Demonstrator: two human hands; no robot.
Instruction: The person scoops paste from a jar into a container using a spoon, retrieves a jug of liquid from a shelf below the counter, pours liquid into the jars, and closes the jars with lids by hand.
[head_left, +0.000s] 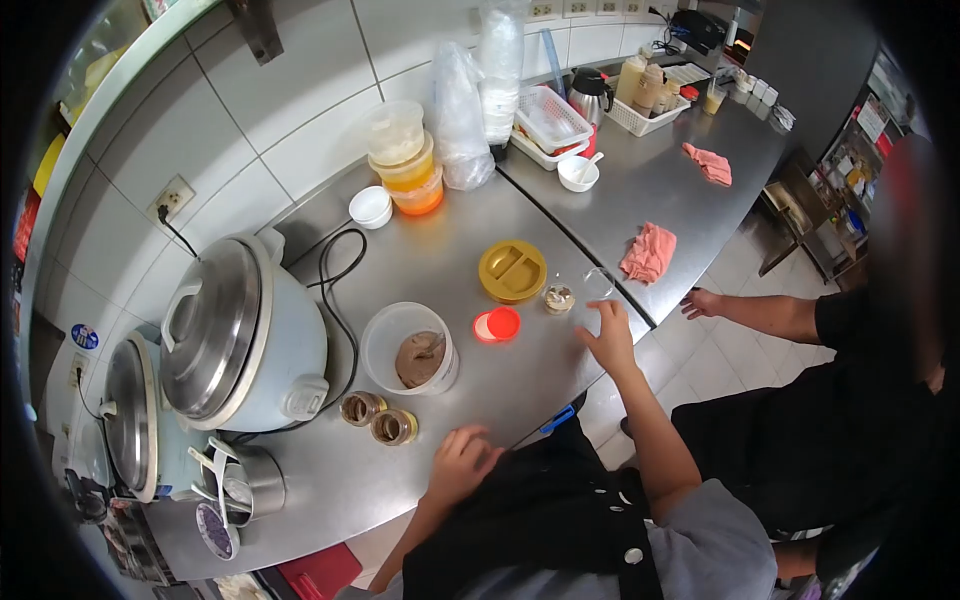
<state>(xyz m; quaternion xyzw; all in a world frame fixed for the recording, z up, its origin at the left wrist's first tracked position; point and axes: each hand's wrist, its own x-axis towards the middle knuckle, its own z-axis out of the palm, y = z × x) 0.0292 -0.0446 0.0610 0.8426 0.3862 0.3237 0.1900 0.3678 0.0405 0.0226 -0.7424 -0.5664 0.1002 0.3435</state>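
My right hand (610, 340) reaches over the steel counter with thumb and fingers apart. Just beyond its fingertips lies a clear round plastic lid (598, 283); whether they touch cannot be made out. Beside it stands a small clear cup (559, 298) with brownish-white contents. My left hand (465, 460) is at the counter's front edge, fingers loosely spread, holding nothing. Ahead of it stand two open glass jars (394, 427) with brown residue and a clear tub (380, 335) of brown paste. Red lids (503, 324) and a yellow divided lid (512, 271) lie in the middle.
Large rice cookers (235, 335) with a black cord stand left, near a metal pot (262, 480) of utensils. Stacked tubs (405, 160), a white bowl (579, 173) and baskets (645, 118) line the back. Pink cloths (650, 252) lie right. Another person's hand (703, 303) is beside the counter.
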